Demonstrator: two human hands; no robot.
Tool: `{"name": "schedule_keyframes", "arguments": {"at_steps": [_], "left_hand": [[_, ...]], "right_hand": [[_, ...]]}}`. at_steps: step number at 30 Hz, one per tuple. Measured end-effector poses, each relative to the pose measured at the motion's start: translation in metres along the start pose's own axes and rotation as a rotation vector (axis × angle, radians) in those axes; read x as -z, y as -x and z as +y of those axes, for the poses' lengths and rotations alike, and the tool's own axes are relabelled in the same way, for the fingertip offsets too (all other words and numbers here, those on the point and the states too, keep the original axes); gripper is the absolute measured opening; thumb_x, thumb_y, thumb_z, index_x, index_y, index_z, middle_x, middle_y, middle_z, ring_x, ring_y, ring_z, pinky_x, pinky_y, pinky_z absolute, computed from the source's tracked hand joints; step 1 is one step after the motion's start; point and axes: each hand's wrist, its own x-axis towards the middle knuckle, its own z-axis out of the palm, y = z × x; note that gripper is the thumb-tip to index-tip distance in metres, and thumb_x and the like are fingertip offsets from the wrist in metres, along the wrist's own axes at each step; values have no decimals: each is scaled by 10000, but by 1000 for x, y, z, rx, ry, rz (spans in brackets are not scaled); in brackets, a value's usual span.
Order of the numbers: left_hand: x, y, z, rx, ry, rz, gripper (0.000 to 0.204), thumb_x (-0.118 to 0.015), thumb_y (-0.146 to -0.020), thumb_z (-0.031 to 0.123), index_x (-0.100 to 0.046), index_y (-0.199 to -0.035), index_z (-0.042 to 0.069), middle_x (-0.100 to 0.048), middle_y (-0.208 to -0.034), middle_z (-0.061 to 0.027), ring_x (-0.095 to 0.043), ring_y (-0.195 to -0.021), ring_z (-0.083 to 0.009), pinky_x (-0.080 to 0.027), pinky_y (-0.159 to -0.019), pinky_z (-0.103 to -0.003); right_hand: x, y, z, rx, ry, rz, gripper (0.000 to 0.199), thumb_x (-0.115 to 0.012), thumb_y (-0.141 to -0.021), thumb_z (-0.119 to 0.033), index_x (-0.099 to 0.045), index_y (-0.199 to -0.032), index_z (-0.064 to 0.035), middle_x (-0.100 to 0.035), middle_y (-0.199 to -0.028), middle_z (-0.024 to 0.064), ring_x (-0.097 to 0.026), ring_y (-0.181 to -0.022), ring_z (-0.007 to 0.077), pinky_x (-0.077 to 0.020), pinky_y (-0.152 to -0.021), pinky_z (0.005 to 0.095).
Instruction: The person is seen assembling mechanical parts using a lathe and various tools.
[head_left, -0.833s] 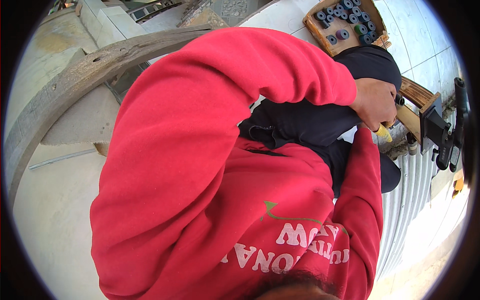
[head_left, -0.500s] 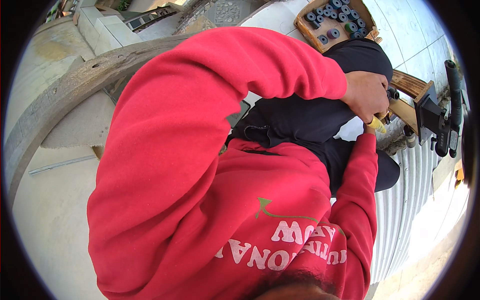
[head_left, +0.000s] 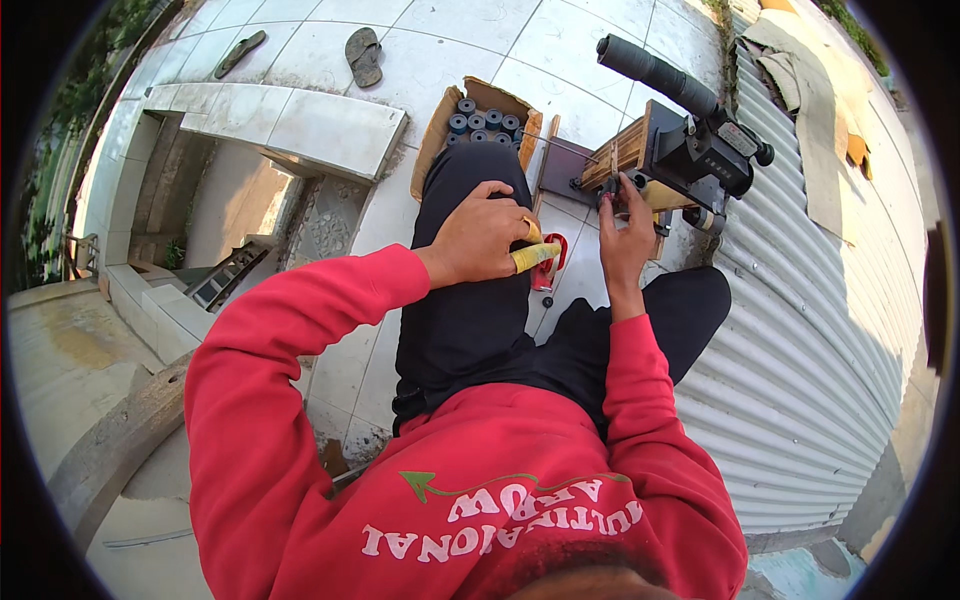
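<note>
My left hand (head_left: 482, 240) is over my left thigh, fingers apart and nothing visible in them. Yellow wrapping covers two of its fingers. My right hand (head_left: 626, 240) reaches up to a wooden and black machine (head_left: 690, 155), thumb and fingers pinched round a small dark part (head_left: 610, 187) at its near left side. The fingers partly hide that part, so I cannot tell its exact kind. A thin metal rod (head_left: 560, 143) runs left from the machine's wooden block. Between my legs lies a red object (head_left: 548, 264) with a looped end, its kind unclear.
A cardboard box (head_left: 436, 140) of dark-blue rolls stands beyond my left knee. Two sandals (head_left: 364, 56) lie on the white tiles. Corrugated metal sheeting (head_left: 790, 370) is on the right; a low tiled ledge (head_left: 300, 125) and curved wooden beam (head_left: 130, 430) are on the left.
The view has swung, bringing the machine and both hands nearer the middle. My left hand has drawn away from the machine, apart from my right hand, which now shows at the machine.
</note>
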Motion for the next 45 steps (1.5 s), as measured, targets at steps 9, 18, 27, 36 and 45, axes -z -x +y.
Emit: {"name": "schedule_keyframes", "arguments": {"at_steps": [9, 18, 27, 36, 45], "left_hand": [[23, 22, -4, 118, -158, 15, 143, -798, -896, 279, -797, -895, 136, -778, -980, 30, -701, -930, -143, -395, -1080, -413], [41, 56, -12, 228, -242, 52, 85, -790, -865, 235, -799, -890, 154, -776, -1012, 50, -698, -939, -141, -378, -1085, -431], [45, 65, -15, 249, -248, 74, 88, -808, -849, 214, -803, -929, 178, -786, -1025, 38, -721, -980, -141, -378, -1062, -436], [46, 66, -15, 253, -242, 89, 90, -814, -841, 213, -803, -919, 171, -788, -1028, 33, -719, -967, -148, -378, -1061, -437], [45, 63, -14, 258, -239, 92, 81, -807, -840, 209, -802, -902, 157, -781, -1028, 38, -712, -943, -155, -375, -1063, -426]], "right_hand": [[-18, -59, -30, 254, 129, 391, 442, -801, -855, -55, -737, -1291, -87, -724, -1002, 91, -653, -1004, 311, -542, -895, 418], [-43, -70, -35, 251, 57, 515, 443, -812, -832, 11, -728, -1265, -38, -735, -1101, 91, -641, -1036, 315, -528, -920, 409], [-52, -68, -24, 245, 69, 532, 439, -805, -833, 15, -726, -1262, -32, -738, -1096, 94, -643, -1033, 316, -522, -931, 410], [-50, -72, -28, 244, 44, 542, 447, -814, -824, 11, -736, -1260, -53, -741, -1088, 86, -644, -1019, 316, -524, -925, 412], [-52, -79, -30, 272, 42, 596, 441, -802, -833, 4, -742, -1263, -75, -728, -998, 71, -649, -951, 289, -538, -913, 418]]}}
